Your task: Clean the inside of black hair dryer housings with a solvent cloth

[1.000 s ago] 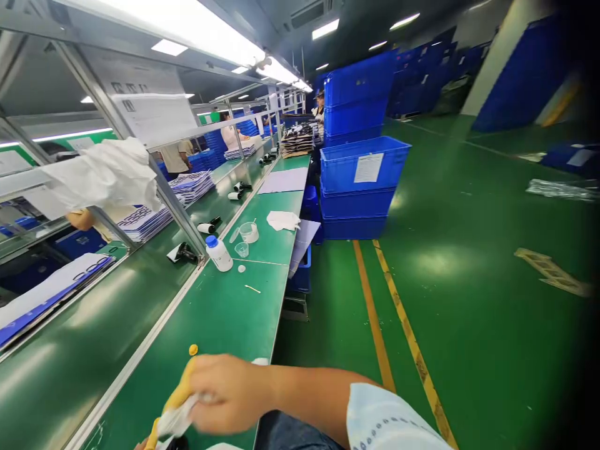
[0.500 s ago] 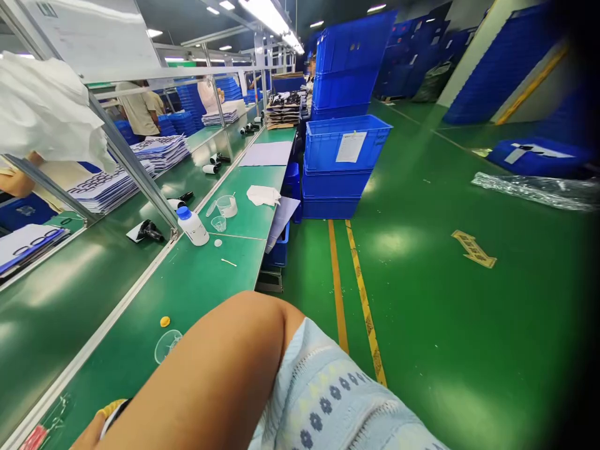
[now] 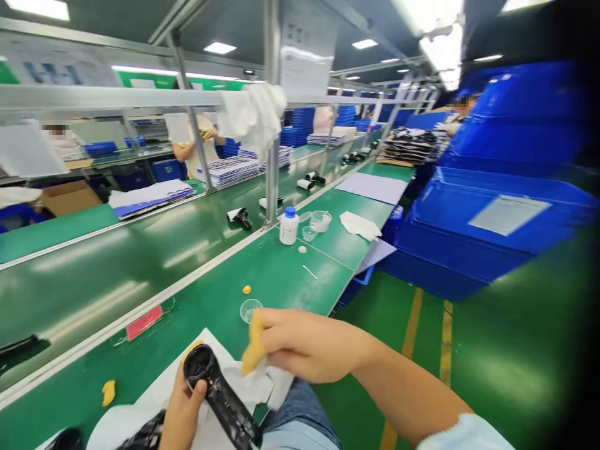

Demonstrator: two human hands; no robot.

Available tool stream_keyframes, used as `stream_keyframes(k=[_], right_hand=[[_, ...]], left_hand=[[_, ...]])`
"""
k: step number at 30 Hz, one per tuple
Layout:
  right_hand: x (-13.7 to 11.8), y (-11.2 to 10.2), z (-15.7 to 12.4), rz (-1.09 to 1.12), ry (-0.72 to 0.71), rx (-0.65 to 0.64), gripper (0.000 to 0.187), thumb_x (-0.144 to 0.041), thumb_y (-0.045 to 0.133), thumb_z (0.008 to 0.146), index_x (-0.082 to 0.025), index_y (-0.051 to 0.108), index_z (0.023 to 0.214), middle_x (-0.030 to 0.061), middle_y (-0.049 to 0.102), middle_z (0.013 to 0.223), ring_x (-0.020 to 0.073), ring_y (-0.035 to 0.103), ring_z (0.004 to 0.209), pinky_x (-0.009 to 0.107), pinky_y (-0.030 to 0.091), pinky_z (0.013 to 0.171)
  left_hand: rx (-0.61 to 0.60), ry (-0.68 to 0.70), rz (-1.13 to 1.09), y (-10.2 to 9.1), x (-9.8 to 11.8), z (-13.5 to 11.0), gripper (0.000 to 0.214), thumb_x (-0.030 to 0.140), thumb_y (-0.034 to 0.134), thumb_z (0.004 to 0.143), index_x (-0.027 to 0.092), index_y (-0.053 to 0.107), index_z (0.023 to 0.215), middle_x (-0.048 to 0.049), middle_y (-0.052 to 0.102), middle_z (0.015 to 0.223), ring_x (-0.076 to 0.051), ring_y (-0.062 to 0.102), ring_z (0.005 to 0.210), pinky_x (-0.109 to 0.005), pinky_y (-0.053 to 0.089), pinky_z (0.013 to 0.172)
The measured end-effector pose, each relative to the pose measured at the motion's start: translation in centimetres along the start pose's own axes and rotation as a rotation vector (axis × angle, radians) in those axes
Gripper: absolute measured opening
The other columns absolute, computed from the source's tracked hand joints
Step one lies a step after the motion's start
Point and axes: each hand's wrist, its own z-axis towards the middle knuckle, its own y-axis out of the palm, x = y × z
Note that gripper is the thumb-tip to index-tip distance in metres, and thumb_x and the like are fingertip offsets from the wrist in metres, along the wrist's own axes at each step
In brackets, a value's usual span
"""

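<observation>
A black hair dryer body (image 3: pixel 227 403) is gripped in my left hand (image 3: pixel 185 406), its round open end facing up and my thumb on its side. Yellow finger covers show on my left fingertips behind it. To its right, my right hand (image 3: pixel 304 344) is raised with its fingers pinched together, also in yellow finger covers and slightly blurred. White crumpled material (image 3: pixel 280 384) shows directly under those fingers; whether they hold it cannot be made out. White sheets (image 3: pixel 159 381) lie beneath the dryer, with another black glossy part (image 3: pixel 147 434) at the bottom edge.
On the green bench (image 3: pixel 210 300) are a clear cup (image 3: pixel 250 310), a blue-capped white bottle (image 3: pixel 289 228), a cotton swab (image 3: pixel 310 272), a red packet (image 3: pixel 144 322) and a loose yellow finger cover (image 3: pixel 109 392). Hair dryers (image 3: pixel 240 217) lie along the belt. Blue crates (image 3: pixel 469 250) stand right.
The view has swung left from the floor and aisle to the bench. My left hand and the hair dryer are now in sight. My right arm no longer reaches across the bottom left.
</observation>
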Motion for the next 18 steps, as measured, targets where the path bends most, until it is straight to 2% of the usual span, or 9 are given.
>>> stream_keyframes(k=[1, 2, 4, 6, 8, 11, 13, 15, 18], right_hand=[[1.0, -0.2, -0.5, 0.031, 0.028, -0.028, 0.031, -0.016, 0.041, 0.089, -0.023, 0.069, 0.101, 0.0029, 0.058, 0.087, 0.0132, 0.056, 0.084, 0.024, 0.047, 0.078], [2.2, -0.4, -1.1, 0.052, 0.108, 0.004, 0.028, -0.019, 0.042, 0.090, -0.023, 0.068, 0.101, 0.0027, 0.058, 0.087, 0.0137, 0.055, 0.084, 0.025, 0.046, 0.077], [4.9, -0.4, -2.4, 0.053, 0.285, 0.087, 0.023, -0.025, 0.044, 0.092, -0.022, 0.065, 0.099, 0.0017, 0.057, 0.086, 0.0135, 0.054, 0.080, 0.026, 0.045, 0.073], [7.2, -0.1, -3.3, -0.035, 0.393, 0.124, 0.021, -0.028, 0.042, 0.092, -0.020, 0.062, 0.091, 0.0010, 0.056, 0.082, 0.0138, 0.053, 0.076, 0.027, 0.044, 0.071], [8.8, 0.3, -3.7, -0.203, 0.453, 0.125, 0.021, -0.027, 0.040, 0.092, -0.019, 0.055, 0.078, 0.0007, 0.052, 0.076, 0.0143, 0.050, 0.072, 0.029, 0.042, 0.068], [10.1, 1.0, -2.8, -0.474, 0.540, 0.060, 0.019, -0.021, 0.037, 0.092, -0.019, 0.050, 0.077, 0.0017, 0.050, 0.078, 0.0153, 0.049, 0.070, 0.030, 0.041, 0.066], [10.6, 1.4, -1.6, -0.596, 0.601, 0.012, 0.017, -0.017, 0.035, 0.092, -0.017, 0.052, 0.095, 0.0051, 0.055, 0.091, 0.0166, 0.054, 0.078, 0.029, 0.043, 0.069], [11.1, 1.9, -0.2, -0.705, 0.642, -0.065, 0.022, -0.017, 0.035, 0.094, -0.015, 0.048, 0.111, 0.0079, 0.057, 0.106, 0.0173, 0.057, 0.089, 0.028, 0.044, 0.071], [11.9, 2.9, 2.1, -0.823, 0.642, -0.245, 0.024, -0.019, 0.037, 0.095, -0.016, 0.049, 0.116, 0.0077, 0.058, 0.111, 0.0176, 0.061, 0.091, 0.026, 0.043, 0.067]], left_hand=[[0.015, -0.020, -0.070, 0.6, 0.0, -0.2, 0.074, 0.072, 0.049, 0.078, 0.017, 0.046, 0.127, -0.0138, 0.057, 0.126, -0.033, 0.052, 0.120, -0.047, 0.047, 0.097], [0.023, -0.041, -0.139, 1.1, 0.3, -0.4, 0.080, 0.074, 0.051, 0.074, 0.017, 0.043, 0.129, -0.0144, 0.056, 0.128, -0.034, 0.051, 0.122, -0.046, 0.046, 0.099], [0.026, -0.070, -0.233, 1.8, 1.1, -0.8, 0.083, 0.070, 0.060, 0.070, 0.018, 0.040, 0.131, -0.0146, 0.053, 0.130, -0.033, 0.051, 0.122, -0.044, 0.044, 0.101], [0.020, -0.062, -0.243, 2.2, 1.8, -1.0, 0.083, 0.064, 0.067, 0.068, 0.018, 0.040, 0.132, -0.0137, 0.054, 0.128, -0.031, 0.054, 0.118, -0.044, 0.044, 0.101], [0.003, 0.009, -0.200, 2.3, 2.0, -1.0, 0.079, 0.061, 0.071, 0.066, 0.019, 0.045, 0.128, -0.0126, 0.056, 0.120, -0.031, 0.055, 0.112, -0.046, 0.043, 0.100], [-0.003, 0.172, -0.104, 2.6, 1.3, -0.9, 0.068, 0.059, 0.074, 0.064, 0.018, 0.054, 0.114, -0.0109, 0.057, 0.110, -0.030, 0.055, 0.107, -0.046, 0.044, 0.096], [-0.003, 0.232, -0.074, 2.7, 0.8, -0.8, 0.063, 0.058, 0.074, 0.065, 0.019, 0.056, 0.111, -0.0097, 0.057, 0.107, -0.029, 0.055, 0.104, -0.044, 0.045, 0.094], [-0.011, 0.247, -0.084, 2.7, 0.5, -0.7, 0.062, 0.057, 0.073, 0.067, 0.019, 0.054, 0.113, -0.0090, 0.057, 0.108, -0.028, 0.055, 0.103, -0.042, 0.045, 0.093], [-0.066, 0.219, -0.138, 2.6, 0.4, -0.7, 0.064, 0.055, 0.073, 0.069, 0.019, 0.051, 0.117, -0.0103, 0.057, 0.113, -0.027, 0.056, 0.106, -0.040, 0.045, 0.095]])
